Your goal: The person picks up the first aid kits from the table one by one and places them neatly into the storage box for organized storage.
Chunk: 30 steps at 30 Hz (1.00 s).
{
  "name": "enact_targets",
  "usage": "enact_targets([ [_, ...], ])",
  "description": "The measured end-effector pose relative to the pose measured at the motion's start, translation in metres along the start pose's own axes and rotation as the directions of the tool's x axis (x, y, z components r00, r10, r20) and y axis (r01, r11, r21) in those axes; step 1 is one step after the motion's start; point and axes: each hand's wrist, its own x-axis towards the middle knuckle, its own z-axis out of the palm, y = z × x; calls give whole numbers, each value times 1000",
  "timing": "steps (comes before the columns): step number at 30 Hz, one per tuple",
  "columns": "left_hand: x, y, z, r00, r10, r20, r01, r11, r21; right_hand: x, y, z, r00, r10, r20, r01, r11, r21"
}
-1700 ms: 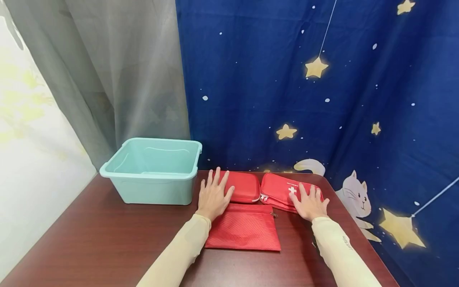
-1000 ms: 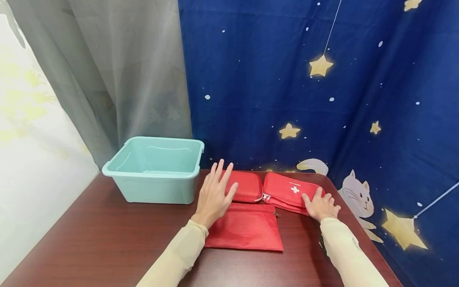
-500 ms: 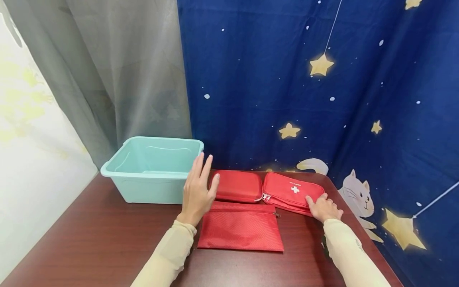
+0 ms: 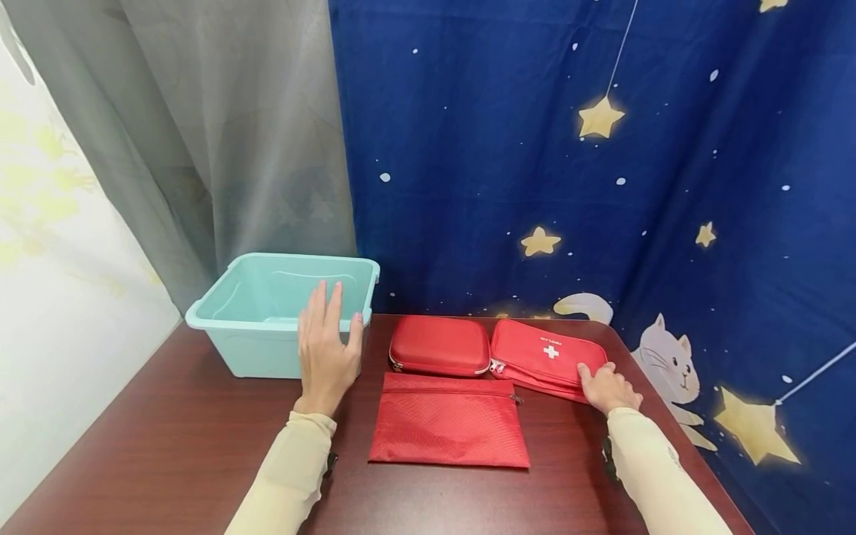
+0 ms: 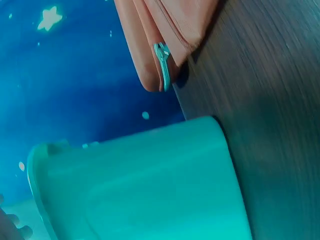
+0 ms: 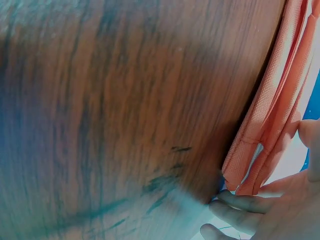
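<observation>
In the head view my left hand (image 4: pixel 325 364) is raised at the front of a light teal plastic tub (image 4: pixel 264 353), fingers extended upward and holding nothing. Whether it touches the tub's rim cannot be told. At the right, my right hand (image 4: pixel 610 388) grips the right end of a red first-aid pouch (image 4: pixel 535 349) with a white cross. The right wrist view shows the thumb against one face of this pouch (image 6: pixel 265 125) and the fingers around its end. A red hard zip case (image 4: pixel 439 345) lies left of the pouch. In front sits a flat red zip bag (image 4: pixel 449 423).
All these things are on a dark reddish wooden table (image 4: pixel 180 461). Behind it hang a grey curtain (image 4: pixel 267 134) and a blue curtain (image 4: pixel 468 148) with stars and a cat. The table's right edge runs close beside my right hand.
My left hand has lifted off the red zip case and moved left to the tub. My right hand has slid from the pouch's top to its right end, its fingers now curled there.
</observation>
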Motion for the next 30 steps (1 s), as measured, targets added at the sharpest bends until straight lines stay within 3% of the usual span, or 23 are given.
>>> enact_targets([
  [14,-4,-24,-15,996,-85,-28,86,995,52,-2,0,-6,1000,-21,-7,21,999,28],
  [30,-6,-46,-28,974,-212,-78,218,973,78,1,4,-8,999,-18,-39,22,994,106],
])
